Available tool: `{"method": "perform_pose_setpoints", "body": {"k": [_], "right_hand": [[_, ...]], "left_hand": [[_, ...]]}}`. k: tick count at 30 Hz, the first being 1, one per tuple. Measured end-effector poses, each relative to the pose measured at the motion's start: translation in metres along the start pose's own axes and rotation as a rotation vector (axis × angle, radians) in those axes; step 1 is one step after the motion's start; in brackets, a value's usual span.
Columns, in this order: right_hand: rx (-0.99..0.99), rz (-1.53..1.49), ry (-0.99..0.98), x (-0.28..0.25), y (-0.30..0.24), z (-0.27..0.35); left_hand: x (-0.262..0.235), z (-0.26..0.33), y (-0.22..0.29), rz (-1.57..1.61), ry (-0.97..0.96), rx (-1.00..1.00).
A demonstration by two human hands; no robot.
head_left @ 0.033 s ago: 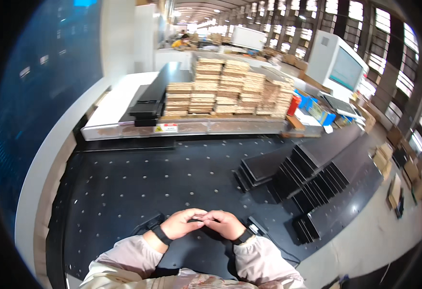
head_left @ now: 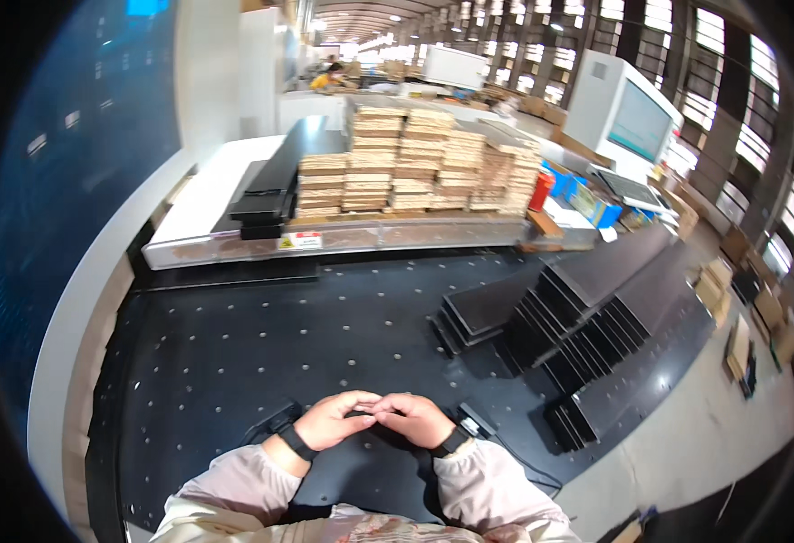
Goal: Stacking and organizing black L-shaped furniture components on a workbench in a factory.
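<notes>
Both hands meet at the near edge of a black perforated table (head_left: 261, 353). The left hand (head_left: 329, 421) and the right hand (head_left: 415, 419) are curled toward each other with fingertips touching, pinching a small dark object (head_left: 361, 414) between them; what it is cannot be told. Just under the hands lies a flat black panel (head_left: 361, 475).

Beyond the table, a yellow and white warning label (head_left: 299, 241) sits on the front of a pale machine ledge (head_left: 370, 237). Stacks of light wooden boards (head_left: 415, 163) stand on that ledge. To the right, blue boxes (head_left: 587, 201) hold small items beside a red can (head_left: 542, 192). Dark panels (head_left: 587, 326) lean in rows on the table's right side. Brown cardboard pieces (head_left: 741, 348) lie on the floor at far right.
</notes>
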State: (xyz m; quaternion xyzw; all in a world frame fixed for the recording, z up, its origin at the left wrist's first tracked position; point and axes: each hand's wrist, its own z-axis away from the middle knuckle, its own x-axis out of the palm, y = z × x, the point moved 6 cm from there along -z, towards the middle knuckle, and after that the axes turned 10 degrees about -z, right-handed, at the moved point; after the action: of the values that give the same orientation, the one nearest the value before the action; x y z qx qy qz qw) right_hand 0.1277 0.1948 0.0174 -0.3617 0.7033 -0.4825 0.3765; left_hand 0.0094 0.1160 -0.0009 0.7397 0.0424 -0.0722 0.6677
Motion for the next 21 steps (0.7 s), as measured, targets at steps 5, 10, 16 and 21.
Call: {"method": "perform_pose_setpoints", "body": {"k": [5, 10, 16, 21], "right_hand": [[-0.050, -0.017, -0.011, 0.001, 0.000, -0.002], [-0.099, -0.007, 0.010, -0.001, 0.000, 0.000], [-0.090, -0.030, 0.006, 0.001, 0.001, -0.002], [-0.168, -0.050, 0.031, 0.000, -0.002, 0.000]], "left_hand": [[-0.001, 0.002, -0.004, 0.064, 0.045, -0.030], [0.002, 0.001, 0.003, 0.055, 0.031, -0.029], [0.003, 0.001, 0.007, 0.166, 0.026, -0.045], [0.004, 0.001, 0.008, 0.131, 0.028, -0.027]]}}
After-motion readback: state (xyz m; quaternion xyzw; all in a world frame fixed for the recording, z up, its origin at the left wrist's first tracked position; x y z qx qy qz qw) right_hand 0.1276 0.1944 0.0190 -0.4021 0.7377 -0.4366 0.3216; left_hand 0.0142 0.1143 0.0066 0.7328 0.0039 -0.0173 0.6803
